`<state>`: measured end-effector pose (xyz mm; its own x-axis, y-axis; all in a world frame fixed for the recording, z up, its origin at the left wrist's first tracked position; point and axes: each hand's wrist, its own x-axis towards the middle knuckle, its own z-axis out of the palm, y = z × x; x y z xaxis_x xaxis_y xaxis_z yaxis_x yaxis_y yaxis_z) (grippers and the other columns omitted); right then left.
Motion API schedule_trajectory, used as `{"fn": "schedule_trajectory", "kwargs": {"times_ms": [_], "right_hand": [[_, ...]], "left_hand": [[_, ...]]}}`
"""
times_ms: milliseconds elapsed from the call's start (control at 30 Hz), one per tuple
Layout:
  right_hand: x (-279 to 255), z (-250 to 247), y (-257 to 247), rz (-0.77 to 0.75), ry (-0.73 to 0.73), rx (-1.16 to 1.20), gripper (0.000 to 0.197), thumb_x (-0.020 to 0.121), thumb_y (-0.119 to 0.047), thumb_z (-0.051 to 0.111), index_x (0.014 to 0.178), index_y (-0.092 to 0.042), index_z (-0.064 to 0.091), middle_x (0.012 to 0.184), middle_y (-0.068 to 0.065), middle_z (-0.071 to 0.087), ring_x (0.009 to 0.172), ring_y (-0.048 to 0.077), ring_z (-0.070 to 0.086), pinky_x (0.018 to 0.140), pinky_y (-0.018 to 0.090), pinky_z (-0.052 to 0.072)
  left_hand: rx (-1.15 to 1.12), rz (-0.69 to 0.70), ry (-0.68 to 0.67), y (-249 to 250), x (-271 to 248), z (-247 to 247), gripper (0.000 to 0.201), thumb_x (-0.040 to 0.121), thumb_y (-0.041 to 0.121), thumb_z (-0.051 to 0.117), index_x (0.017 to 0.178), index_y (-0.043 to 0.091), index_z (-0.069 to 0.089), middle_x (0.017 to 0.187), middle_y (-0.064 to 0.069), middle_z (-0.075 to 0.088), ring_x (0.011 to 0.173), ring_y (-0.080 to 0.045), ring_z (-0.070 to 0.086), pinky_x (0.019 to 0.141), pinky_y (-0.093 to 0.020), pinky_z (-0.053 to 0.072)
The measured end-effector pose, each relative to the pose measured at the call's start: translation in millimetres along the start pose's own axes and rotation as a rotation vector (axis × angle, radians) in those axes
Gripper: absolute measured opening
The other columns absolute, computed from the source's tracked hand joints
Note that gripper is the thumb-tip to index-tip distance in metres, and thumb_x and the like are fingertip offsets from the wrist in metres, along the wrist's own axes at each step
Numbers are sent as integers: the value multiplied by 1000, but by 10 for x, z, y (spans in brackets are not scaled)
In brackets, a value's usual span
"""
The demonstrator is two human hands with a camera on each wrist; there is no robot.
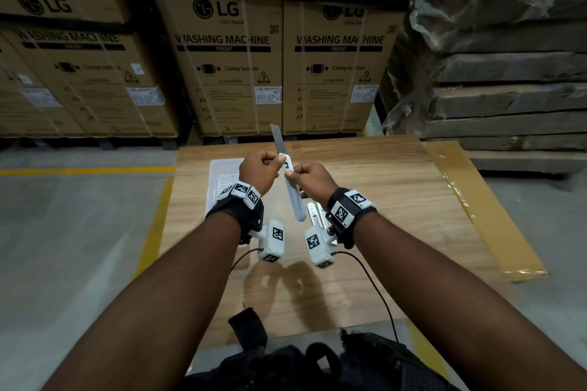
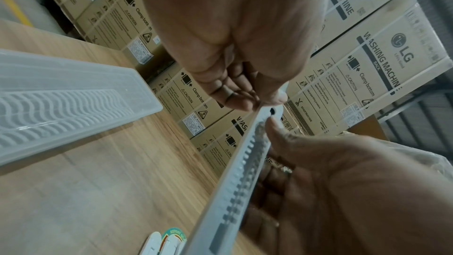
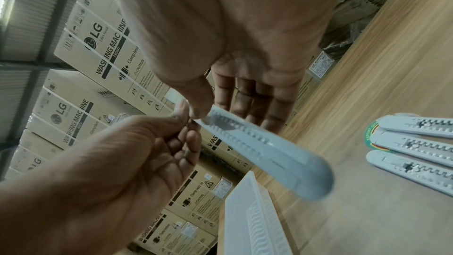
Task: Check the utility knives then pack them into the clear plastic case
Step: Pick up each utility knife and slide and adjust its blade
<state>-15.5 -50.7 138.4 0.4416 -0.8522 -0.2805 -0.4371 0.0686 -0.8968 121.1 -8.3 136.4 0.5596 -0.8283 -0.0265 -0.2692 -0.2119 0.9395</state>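
Above the wooden table point(image 1: 365, 187), both hands hold up one white utility knife point(image 1: 292, 190). Its steel blade point(image 1: 277, 138) is slid out and points up and away. My left hand point(image 1: 262, 168) pinches the knife's front end just below the blade. My right hand point(image 1: 306, 176) grips the body, with its thumb point(image 2: 273, 126) against the black slider. In the right wrist view the knife point(image 3: 264, 152) runs between both hands. The clear plastic case point(image 1: 222, 179) lies open on the table, behind my left hand. Three more white knives point(image 3: 416, 143) lie on the table under my right wrist.
Stacked washing machine cartons point(image 1: 228, 57) stand beyond the table's far edge. Wrapped boards point(image 1: 508, 89) are piled at the right. A brown taped strip point(image 1: 476, 206) runs along the table's right side. A black bag point(image 1: 301, 365) sits at the near edge.
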Motion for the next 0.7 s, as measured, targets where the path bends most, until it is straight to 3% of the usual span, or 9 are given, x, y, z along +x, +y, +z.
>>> {"fn": "schedule_trajectory", "kwargs": {"times_ms": [167, 300, 400, 600, 700], "right_hand": [[-135, 1, 71, -10, -28, -83, 33, 94, -45, 56, 77, -17, 65, 92, 9, 74, 88, 27, 71, 71, 48, 62], [-146, -3, 39, -17, 38, -57, 35, 94, -46, 52, 82, -17, 69, 88, 6, 74, 87, 26, 71, 77, 47, 61], [-115, 1, 64, -31, 54, -60, 36, 89, -51, 52, 76, -22, 68, 84, 2, 75, 86, 25, 71, 81, 50, 59], [-116, 29, 90, -52, 79, -50, 39, 90, -50, 57, 79, -15, 70, 75, -1, 76, 81, 19, 72, 82, 37, 56], [-105, 36, 83, -52, 114, -79, 37, 92, -43, 58, 79, -10, 68, 76, 0, 75, 76, 18, 70, 73, 30, 53]], "left_hand": [[-48, -19, -19, -12, 8, 0, 15, 89, 25, 67, 91, 11, 71, 87, -8, 74, 68, -14, 69, 66, -22, 57], [-121, -44, -56, -51, -13, 25, 7, 89, 18, 67, 93, 12, 70, 90, -11, 73, 82, -21, 72, 79, -33, 60], [-171, -60, -62, -39, -34, 36, 3, 88, 13, 68, 90, 15, 66, 90, -11, 72, 83, -20, 72, 79, -32, 60], [-196, -82, -98, -25, -34, 41, 7, 88, 9, 69, 94, 6, 67, 87, -11, 70, 79, -20, 70, 76, -30, 60], [-195, -80, -100, -39, -45, 47, 10, 87, 9, 69, 94, 3, 68, 86, -13, 71, 79, -21, 71, 74, -29, 61]]}}
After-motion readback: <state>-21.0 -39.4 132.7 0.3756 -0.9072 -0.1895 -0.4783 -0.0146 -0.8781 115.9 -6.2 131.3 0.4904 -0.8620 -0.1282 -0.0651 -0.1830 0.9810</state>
